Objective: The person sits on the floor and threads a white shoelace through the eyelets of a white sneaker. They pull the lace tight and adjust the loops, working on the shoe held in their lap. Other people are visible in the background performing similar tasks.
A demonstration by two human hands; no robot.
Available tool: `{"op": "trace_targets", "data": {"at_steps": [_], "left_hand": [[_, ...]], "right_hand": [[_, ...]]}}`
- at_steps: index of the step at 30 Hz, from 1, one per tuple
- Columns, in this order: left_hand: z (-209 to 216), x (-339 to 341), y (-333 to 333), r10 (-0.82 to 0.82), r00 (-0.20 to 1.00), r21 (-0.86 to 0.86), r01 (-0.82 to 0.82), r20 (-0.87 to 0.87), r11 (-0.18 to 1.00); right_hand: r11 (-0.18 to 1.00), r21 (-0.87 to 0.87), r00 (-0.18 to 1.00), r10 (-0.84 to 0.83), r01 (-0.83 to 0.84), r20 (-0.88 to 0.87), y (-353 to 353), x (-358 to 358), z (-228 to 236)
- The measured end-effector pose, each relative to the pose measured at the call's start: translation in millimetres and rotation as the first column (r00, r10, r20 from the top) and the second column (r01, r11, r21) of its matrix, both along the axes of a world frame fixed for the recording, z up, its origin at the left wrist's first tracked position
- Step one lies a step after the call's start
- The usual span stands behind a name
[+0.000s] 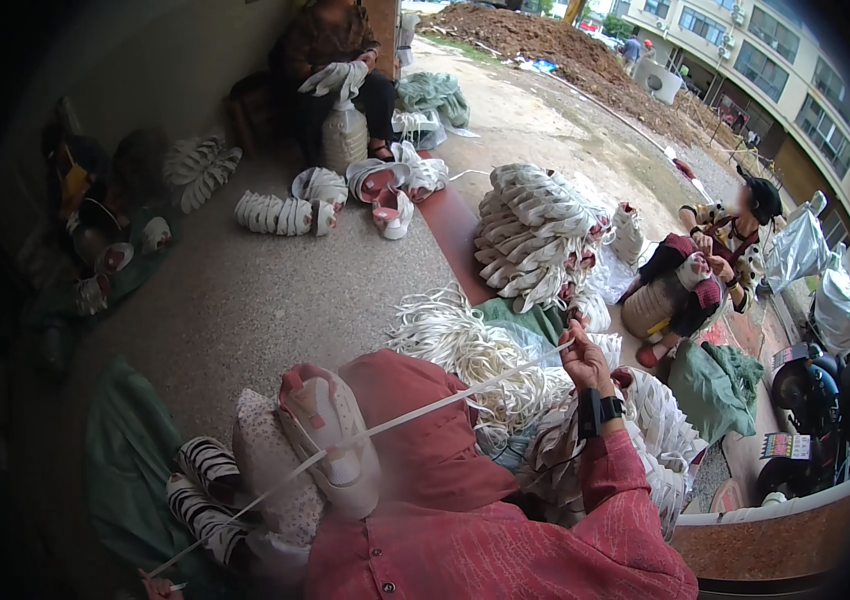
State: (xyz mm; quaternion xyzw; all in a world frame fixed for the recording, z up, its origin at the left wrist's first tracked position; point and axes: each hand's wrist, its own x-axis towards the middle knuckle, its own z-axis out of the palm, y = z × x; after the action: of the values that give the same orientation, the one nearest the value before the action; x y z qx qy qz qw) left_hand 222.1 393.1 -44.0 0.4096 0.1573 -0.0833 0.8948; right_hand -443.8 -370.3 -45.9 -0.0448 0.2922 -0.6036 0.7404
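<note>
The right hand (583, 352) pinches one end of a flat white lace (415, 412), pulled taut across the lap; the left hand (157, 585), barely in view at the lower edge, seems to grip the other end. The lace runs through the white-and-pink shoe (330, 435) on the knees. Pulled harder, it could slip out of the eyelets. Around lie a lace heap (465, 355), stacked shoes (535, 235) and a concrete floor (245, 300).

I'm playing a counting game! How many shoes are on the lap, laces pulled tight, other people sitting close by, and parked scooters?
Pink and white shoe on the lap: 1
White lace pulled tight, pinched in the right hand: 1
Other people sitting close by, one at the top and one at the right: 2
Parked scooter: 1
Total: 5
</note>
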Motion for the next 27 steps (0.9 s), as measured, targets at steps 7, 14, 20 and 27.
{"op": "trace_targets", "data": {"at_steps": [7, 14, 20, 27], "left_hand": [[7, -28, 54, 0.169, 0.985, 0.258, -0.154, -0.039, 0.954], [11, -44, 74, 0.236, 0.969, 0.343, -0.197, -0.075, 0.918], [39, -11, 105, -0.085, 0.993, 0.178, 0.068, 0.087, 0.982], [99, -92, -248, -0.76, 0.634, 0.799, 0.38, 0.143, 0.467]], "right_hand": [[0.992, 0.126, 0.996, 0.018, -0.007, -0.085, -4, -32, -20], [0.993, 0.016, 0.989, 0.115, -0.114, -0.09, -6, -36, -4], [0.921, -0.057, 0.915, 0.389, -0.384, 0.106, -24, -30, -31], [0.743, -0.042, 0.511, 0.417, -0.668, -0.751, 54, 121, 67]]}}
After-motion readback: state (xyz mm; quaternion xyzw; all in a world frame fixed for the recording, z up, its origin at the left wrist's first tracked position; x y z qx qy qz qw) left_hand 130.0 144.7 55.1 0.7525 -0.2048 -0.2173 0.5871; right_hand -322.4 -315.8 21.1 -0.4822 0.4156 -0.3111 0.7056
